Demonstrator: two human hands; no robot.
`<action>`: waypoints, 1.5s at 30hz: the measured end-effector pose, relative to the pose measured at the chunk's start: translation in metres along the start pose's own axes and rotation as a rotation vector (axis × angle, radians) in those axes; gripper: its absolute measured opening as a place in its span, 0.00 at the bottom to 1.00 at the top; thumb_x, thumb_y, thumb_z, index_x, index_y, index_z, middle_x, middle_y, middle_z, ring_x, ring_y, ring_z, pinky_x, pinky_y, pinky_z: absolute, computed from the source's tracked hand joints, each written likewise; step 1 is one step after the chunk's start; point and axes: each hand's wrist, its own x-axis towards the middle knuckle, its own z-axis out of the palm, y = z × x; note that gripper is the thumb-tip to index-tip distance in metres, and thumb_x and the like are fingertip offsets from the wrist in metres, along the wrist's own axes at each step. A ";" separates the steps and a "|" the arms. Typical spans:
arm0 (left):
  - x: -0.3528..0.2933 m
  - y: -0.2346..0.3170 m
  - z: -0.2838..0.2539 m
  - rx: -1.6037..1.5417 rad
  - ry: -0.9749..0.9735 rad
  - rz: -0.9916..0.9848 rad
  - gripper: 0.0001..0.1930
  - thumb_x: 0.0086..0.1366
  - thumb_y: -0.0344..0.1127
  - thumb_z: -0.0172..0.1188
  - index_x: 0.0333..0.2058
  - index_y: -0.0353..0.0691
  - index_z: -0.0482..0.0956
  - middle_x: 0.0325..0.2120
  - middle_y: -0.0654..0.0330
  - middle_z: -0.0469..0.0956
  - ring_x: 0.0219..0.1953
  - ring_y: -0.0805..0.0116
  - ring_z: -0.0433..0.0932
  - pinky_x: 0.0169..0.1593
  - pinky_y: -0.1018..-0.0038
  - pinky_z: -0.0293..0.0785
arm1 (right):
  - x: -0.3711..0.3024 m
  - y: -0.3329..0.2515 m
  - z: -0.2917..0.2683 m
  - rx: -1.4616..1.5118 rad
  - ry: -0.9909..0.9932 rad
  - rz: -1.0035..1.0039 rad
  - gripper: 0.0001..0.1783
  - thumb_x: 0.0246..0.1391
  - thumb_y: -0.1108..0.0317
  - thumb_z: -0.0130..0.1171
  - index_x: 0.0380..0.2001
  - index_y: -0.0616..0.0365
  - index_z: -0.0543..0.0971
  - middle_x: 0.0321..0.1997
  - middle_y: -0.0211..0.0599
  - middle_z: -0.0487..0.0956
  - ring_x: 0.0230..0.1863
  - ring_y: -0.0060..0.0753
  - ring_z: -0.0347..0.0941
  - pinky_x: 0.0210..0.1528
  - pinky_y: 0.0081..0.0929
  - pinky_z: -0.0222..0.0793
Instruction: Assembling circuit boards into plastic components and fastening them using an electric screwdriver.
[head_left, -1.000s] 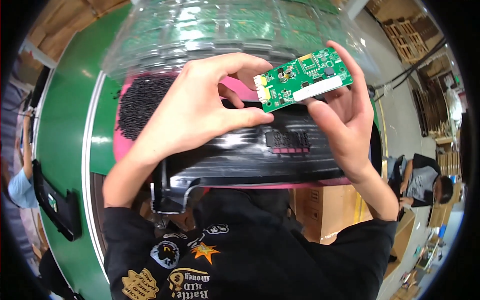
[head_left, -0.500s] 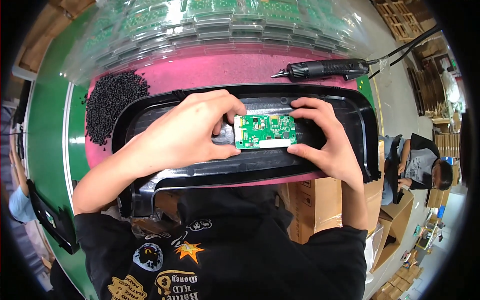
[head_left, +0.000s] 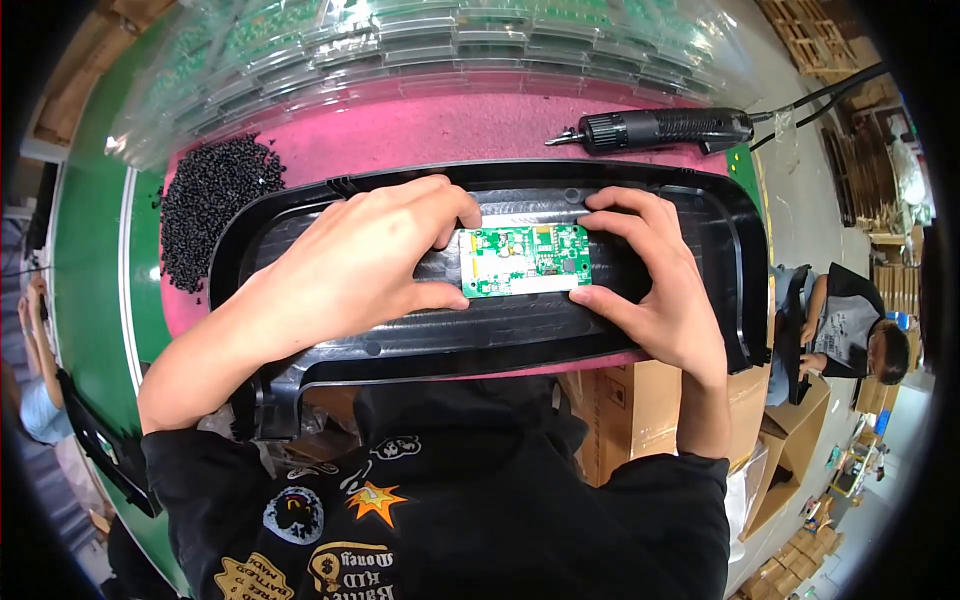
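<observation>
A green circuit board (head_left: pixel 528 262) with white connectors along its left and near edges is over the middle of a black plastic housing (head_left: pixel 400 352). My left hand (head_left: pixel 375 255) has thumb and fingers closed on the board's left corners. On the other side, my right hand (head_left: pixel 655 275) grips its right corners between thumb and fingers. Whether the board rests on the housing floor or is held just above it I cannot tell. The housing lies open side up on a pink mat (head_left: pixel 400 127).
Behind the housing lies a black electric screwdriver (head_left: pixel 660 131), its cord running off right. A pile of small black screws (head_left: pixel 215 205) sits at left. Stacked clear trays (head_left: pixel 450 60) with green boards stand at the back. Cardboard boxes (head_left: pixel 640 405) are below right; another person (head_left: pixel 845 325) is further right.
The view has shifted slightly. The board appears slightly turned and glare now covers part of it; both hands keep their hold at its ends.
</observation>
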 end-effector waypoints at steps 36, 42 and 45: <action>-0.013 -0.018 0.006 0.093 0.052 0.061 0.26 0.51 0.40 0.70 0.45 0.34 0.72 0.36 0.53 0.75 0.38 0.54 0.79 0.39 0.62 0.75 | 0.091 0.020 -0.047 0.767 0.556 -0.083 0.29 0.59 0.69 0.58 0.59 0.64 0.59 0.59 0.53 0.70 0.57 0.39 0.69 0.57 0.33 0.69; -0.012 -0.015 0.007 0.096 0.063 0.060 0.27 0.50 0.42 0.70 0.45 0.36 0.72 0.35 0.54 0.75 0.37 0.55 0.78 0.39 0.63 0.74 | 0.102 0.019 -0.025 1.130 0.279 -0.061 0.24 0.64 0.62 0.53 0.57 0.63 0.62 0.47 0.45 0.75 0.50 0.41 0.73 0.58 0.38 0.66; -0.013 -0.015 0.007 0.096 0.067 0.051 0.26 0.50 0.43 0.70 0.45 0.36 0.72 0.34 0.54 0.75 0.37 0.54 0.78 0.39 0.63 0.74 | 0.102 0.005 -0.023 1.135 0.353 -0.109 0.23 0.65 0.60 0.51 0.56 0.63 0.64 0.37 0.37 0.74 0.42 0.35 0.71 0.54 0.36 0.67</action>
